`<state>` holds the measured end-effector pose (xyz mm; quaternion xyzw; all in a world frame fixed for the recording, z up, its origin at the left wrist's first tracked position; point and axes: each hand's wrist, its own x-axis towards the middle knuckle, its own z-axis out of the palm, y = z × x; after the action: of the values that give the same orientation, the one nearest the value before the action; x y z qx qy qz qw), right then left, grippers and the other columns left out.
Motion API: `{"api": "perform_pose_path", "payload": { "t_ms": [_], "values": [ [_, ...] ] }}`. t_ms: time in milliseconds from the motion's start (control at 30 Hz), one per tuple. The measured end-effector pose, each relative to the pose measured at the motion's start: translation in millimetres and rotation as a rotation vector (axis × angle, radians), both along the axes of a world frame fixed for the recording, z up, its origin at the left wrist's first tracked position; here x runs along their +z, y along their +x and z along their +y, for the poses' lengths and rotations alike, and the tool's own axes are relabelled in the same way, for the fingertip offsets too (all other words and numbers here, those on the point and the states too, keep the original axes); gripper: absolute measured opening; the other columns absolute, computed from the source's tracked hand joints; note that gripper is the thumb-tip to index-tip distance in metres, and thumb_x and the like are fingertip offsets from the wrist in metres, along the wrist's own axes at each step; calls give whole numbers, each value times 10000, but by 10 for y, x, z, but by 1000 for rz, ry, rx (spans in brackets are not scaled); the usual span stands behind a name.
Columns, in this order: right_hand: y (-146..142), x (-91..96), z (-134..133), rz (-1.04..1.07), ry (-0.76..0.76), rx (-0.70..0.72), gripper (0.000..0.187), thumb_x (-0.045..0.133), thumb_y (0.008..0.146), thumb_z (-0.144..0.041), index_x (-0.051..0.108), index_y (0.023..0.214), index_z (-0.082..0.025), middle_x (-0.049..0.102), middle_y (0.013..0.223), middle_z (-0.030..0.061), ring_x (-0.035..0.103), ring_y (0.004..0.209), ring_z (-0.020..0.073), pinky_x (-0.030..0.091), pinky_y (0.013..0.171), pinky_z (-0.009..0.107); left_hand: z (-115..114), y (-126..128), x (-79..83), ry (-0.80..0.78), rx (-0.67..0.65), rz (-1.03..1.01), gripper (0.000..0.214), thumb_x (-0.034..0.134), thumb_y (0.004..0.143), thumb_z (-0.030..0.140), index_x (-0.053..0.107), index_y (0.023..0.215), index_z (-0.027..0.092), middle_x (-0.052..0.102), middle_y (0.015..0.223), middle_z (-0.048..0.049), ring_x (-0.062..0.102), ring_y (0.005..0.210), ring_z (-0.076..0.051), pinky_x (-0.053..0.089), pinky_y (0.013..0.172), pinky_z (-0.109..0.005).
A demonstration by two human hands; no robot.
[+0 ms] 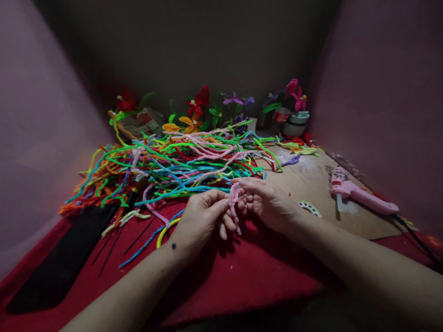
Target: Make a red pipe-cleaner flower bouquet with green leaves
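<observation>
A red cloth (242,276) covers the lower half of the frame. Across its upper middle sprawls a tangled pile of coloured pipe cleaners (173,166). A brown cardboard sheet (321,184) lies at centre right, and a flat black strip (65,258) runs into the lower left. A pink glue gun (360,193) rests on the cardboard at the right edge, its cord trailing off to the lower right. Finished pipe-cleaner flowers (197,103) stand along the back.

At centre frame, both hands meet just in front of the pile. The left hand (199,219) and the right hand (268,200) each pinch a short pink pipe cleaner (234,198) between thumb and fingertips. It is folded on itself, with one end hanging down between them.

The pinches look light, so the folded piece could spring open or slip out. The pile is very close behind the fingers, and a loose strand could snag on the piece or get dragged along with it. Thin dark wires (110,246) lie on the cloth at the lower left, near the left forearm, and could prick or be swept off. The right forearm passes close to the glue gun's cord and could catch it.
</observation>
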<state>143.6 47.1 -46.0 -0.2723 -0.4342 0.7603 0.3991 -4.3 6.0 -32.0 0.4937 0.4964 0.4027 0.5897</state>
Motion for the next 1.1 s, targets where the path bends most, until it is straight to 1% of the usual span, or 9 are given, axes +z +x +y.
{"api": "perform_pose_path", "payload": {
  "t_ms": [100,300,433,567,667,733,800,1000,1100],
  "values": [
    [9,-25,16,-49,30,37,203,667,710,-322,641,689,-122,606,602,11,527,512,88,376,501,207,-7,8,2,-30,-41,45,224,487,820,319,538,709,131,588,492,-14,497,374,-87,354,356,-160],
    [55,-20,57,-107,72,-131,234,684,690,-332,643,609,-117,584,522,-3,486,451,72,362,464,198,-7,-52,8,-31,-62,200,197,486,809,306,498,681,157,572,494,10,447,353,-69,293,347,-155],
    [84,24,72,-105,65,-130,208,700,672,-302,657,596,-113,603,543,7,491,458,72,357,455,197,-1,-110,56,-50,-96,337,187,482,801,297,493,666,167,559,472,19,412,330,-73,266,341,-166],
    [90,38,64,-114,78,-131,189,695,677,-282,665,587,-120,621,564,15,503,474,73,361,471,201,15,-169,124,75,-143,450,197,495,791,274,540,632,168,521,462,28,467,420,-93,353,441,-183],
    [75,36,46,-140,70,-132,185,697,677,-283,661,584,-127,606,541,4,494,468,74,363,482,208,14,-191,204,241,-122,522,155,549,758,272,639,678,175,612,618,-8,559,589,-134,416,559,-203],
    [59,40,25,-160,74,-140,184,695,676,-275,654,580,-124,591,523,-1,480,462,73,355,484,211,1,-169,252,316,-71,475,132,583,736,272,685,763,194,669,805,-25,598,772,-171,436,684,-211],
    [43,47,0,-173,82,-133,184,689,679,-269,650,581,-118,590,530,4,475,465,75,351,488,215,-19,-121,267,268,-47,372,130,596,725,263,692,783,196,680,850,-25,601,832,-185,435,735,-219],
    [28,53,-42,-135,166,-40,255,628,743,-345,664,619,-125,628,621,30,503,511,90,364,500,223,-58,-35,136,52,-84,213,145,569,735,259,652,690,150,623,656,-20,564,620,-148,413,572,-226],
    [15,59,-48,-125,158,-101,284,629,745,-363,654,583,-131,615,566,18,477,471,79,343,467,214,-55,-66,107,13,-98,183,162,588,726,274,621,633,145,548,557,13,452,483,-86,320,463,-190]
  ]
}}
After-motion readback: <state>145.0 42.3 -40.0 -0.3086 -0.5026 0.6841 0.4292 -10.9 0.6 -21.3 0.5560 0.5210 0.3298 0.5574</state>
